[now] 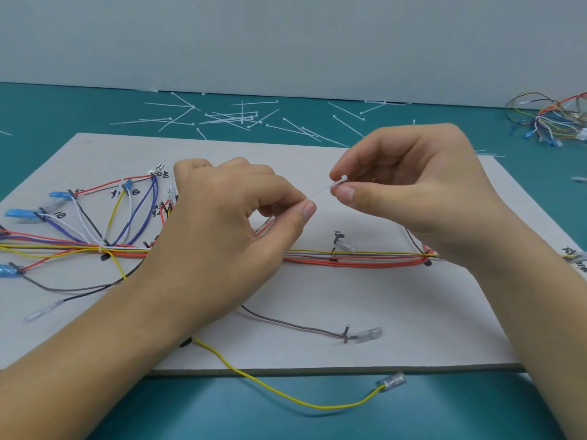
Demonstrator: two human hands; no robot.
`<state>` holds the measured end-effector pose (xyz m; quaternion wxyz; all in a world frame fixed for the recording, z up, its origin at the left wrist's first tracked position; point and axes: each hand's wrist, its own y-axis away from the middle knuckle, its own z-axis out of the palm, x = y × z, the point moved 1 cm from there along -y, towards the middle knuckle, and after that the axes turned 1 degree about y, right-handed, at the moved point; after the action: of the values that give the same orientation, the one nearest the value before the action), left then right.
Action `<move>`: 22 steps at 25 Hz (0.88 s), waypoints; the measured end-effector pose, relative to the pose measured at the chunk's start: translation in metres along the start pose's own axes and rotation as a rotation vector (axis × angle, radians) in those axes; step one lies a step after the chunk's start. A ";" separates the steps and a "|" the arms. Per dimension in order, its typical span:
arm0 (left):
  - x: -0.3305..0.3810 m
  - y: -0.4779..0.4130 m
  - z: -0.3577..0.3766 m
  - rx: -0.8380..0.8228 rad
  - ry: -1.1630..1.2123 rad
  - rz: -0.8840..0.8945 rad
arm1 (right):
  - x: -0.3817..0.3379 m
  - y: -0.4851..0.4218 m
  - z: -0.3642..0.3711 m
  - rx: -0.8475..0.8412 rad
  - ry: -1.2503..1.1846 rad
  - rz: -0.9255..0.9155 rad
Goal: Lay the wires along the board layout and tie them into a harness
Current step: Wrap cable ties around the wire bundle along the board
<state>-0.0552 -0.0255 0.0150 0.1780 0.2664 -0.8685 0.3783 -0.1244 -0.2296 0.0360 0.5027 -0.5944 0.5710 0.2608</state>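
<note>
now pinching a white tie (327,188) above the board (317,160) middle: left hand (228,223) gripping its tail, right hand (409,185) clamped on its head. beneath, wires (355,257) bundled along the board, fanning toward its left edge. yellow wire (286,396) trailing off the near edge. spare ties (228,117) strewn past the far edge.

A teal table (476,408) is covered in the middle by a pale board (317,344), seen below the fingers. Loose white ties (235,117) are scattered on the table beyond the fingertips, near the wall. A wire bundle (554,120) is seen far right of the fingers. A yellow wire (286,393) is draped off the board's near edge onto the table.
</note>
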 end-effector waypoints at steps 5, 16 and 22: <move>-0.001 0.000 0.001 -0.010 0.008 0.000 | 0.000 -0.001 -0.002 -0.021 -0.077 0.003; -0.004 0.000 0.007 -0.068 -0.004 0.034 | 0.002 0.001 0.015 -0.053 -0.307 0.147; -0.005 -0.002 0.010 -0.095 0.019 0.048 | 0.004 0.002 0.020 -0.029 -0.348 0.192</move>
<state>-0.0513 -0.0325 0.0065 0.1896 0.2329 -0.8899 0.3432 -0.1205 -0.2134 0.0251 0.5581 -0.4902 0.5257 0.4146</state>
